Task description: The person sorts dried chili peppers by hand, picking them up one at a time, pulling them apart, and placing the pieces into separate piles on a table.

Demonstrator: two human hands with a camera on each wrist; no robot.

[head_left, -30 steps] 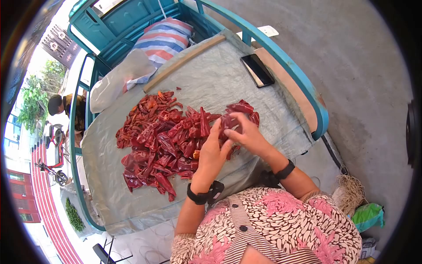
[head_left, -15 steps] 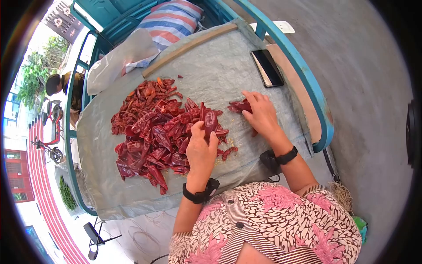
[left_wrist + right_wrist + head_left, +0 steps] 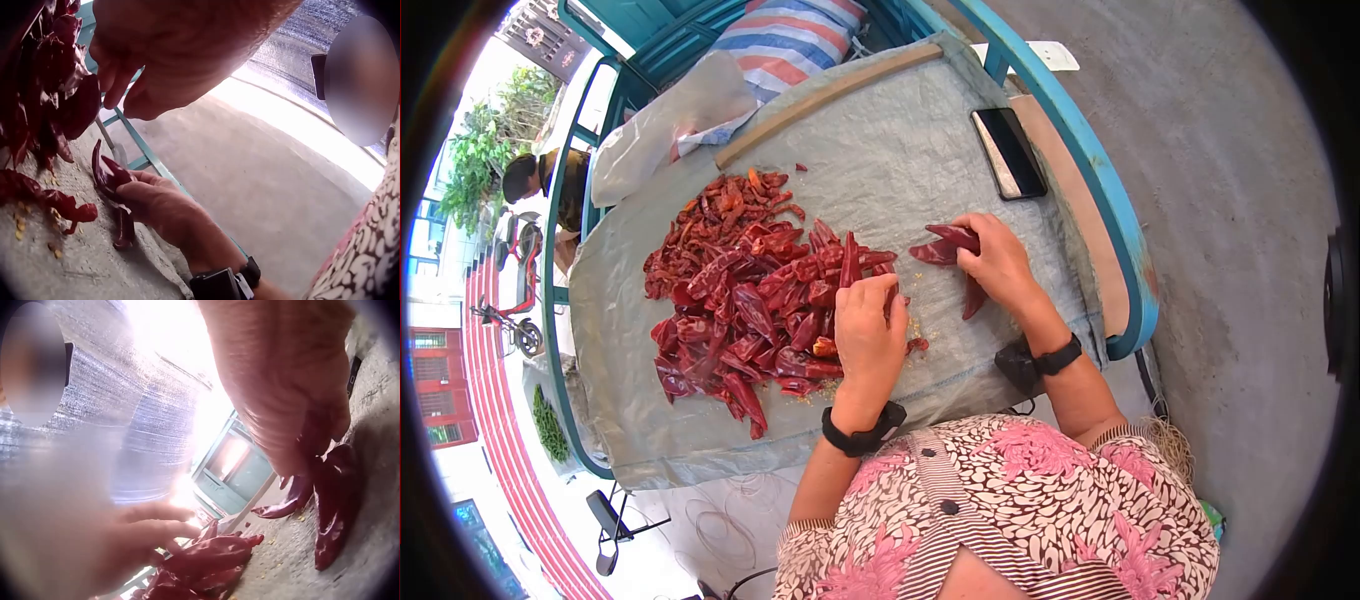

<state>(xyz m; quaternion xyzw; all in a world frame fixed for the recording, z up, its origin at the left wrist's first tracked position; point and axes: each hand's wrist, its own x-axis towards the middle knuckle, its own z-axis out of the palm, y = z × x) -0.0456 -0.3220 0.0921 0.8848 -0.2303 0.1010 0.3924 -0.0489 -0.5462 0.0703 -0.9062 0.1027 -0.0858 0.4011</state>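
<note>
A big heap of dark red dried chili peppers (image 3: 750, 310) lies on the grey sheet (image 3: 680, 440). My left hand (image 3: 870, 335) is at its right edge, fingers over the peppers. In the left wrist view this hand's fingertips hang beside a dark pepper (image 3: 81, 109), with nothing between thumb and fingers. Farther right, my right hand (image 3: 1000, 265) pinches a dried chili pepper (image 3: 955, 237) at a small separate group. Another pepper (image 3: 974, 298) of that group points down below the hand; the right wrist view shows two pepper tips (image 3: 331, 531) near the sheet.
A phone (image 3: 1009, 155) lies beyond my right hand. A wooden strip (image 3: 830, 105) crosses the sheet's far side, with a striped sack (image 3: 790, 45) behind it. The teal cart rail (image 3: 1090, 170) runs along the right. Pale seeds (image 3: 22, 225) are scattered near the heap. A person (image 3: 560, 190) is at the left.
Both hands were together over the peppers, then parted. My right hand went right to the small group and now pinches a pepper; my left hand, which held a pepper, came back to the heap.
</note>
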